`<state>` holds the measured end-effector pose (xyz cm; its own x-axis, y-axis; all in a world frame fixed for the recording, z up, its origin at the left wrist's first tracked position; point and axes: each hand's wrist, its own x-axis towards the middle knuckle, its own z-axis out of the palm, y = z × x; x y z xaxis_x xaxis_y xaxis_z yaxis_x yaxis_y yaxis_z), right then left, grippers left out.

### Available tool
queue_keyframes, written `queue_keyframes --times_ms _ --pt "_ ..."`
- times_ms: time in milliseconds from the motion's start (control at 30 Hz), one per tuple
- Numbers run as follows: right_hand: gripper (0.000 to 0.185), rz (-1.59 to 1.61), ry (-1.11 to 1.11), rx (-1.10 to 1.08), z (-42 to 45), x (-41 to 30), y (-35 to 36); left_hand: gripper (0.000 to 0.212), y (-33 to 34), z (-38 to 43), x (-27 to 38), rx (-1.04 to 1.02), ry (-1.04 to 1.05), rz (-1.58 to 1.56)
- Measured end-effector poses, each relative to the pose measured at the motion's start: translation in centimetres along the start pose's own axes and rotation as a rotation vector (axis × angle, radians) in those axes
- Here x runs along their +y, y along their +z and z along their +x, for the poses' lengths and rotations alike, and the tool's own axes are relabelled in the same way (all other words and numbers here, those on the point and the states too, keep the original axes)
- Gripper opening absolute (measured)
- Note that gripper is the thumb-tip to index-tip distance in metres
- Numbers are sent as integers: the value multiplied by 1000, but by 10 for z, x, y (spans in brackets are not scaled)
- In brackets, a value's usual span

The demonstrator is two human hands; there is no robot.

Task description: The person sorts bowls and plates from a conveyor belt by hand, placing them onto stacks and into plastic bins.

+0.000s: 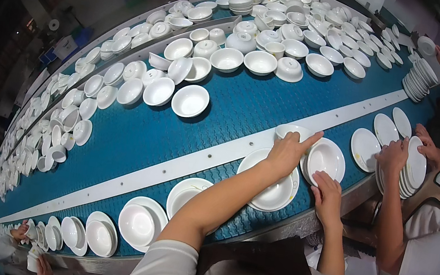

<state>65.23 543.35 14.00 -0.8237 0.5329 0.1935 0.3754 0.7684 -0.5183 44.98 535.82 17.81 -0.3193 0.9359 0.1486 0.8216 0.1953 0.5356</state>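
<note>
My left hand (288, 154) reaches across the white divider strip, its fingers bent at the rim of a small white bowl (294, 128) and its thumb stretched to the right. Part of that bowl is hidden behind the hand. At the right, my right hand (327, 194) has its fingertips over the near rim of another white bowl (325, 157), which sits on whiteware partly hidden beneath it. Under my left forearm, a bowl (273, 194) rests on a plate with a printed pattern (254, 159).
A blue conveyor belt (241, 106) carries many loose white bowls (190, 101) beyond the divider strip (209, 156). Bowls on plates (136, 225) line the near lane leftward. Right of me, a co-worker's hand (393, 157) holds stacked plates (415, 166); other workers' hands show at both ends.
</note>
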Motion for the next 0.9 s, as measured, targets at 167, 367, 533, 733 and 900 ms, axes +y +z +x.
queue_keyframes --times_ms 167,367,533,733,900 --pt "49 -69 -2 -5 20 -1 -9 37 -27 -20 -14 124 264 -36" --pt "59 1424 422 44 108 -30 -6 36 -63 -15 -23 432 691 268" --pt "56 1399 505 224 115 -8 5 47 -152 -66 -241 931 -623 623" --pt "55 1297 614 271 112 27 8 83 -170 21 -265 480 -866 716" --pt "53 1233 558 250 104 36 -14 77 -162 3 -296 945 -816 735"
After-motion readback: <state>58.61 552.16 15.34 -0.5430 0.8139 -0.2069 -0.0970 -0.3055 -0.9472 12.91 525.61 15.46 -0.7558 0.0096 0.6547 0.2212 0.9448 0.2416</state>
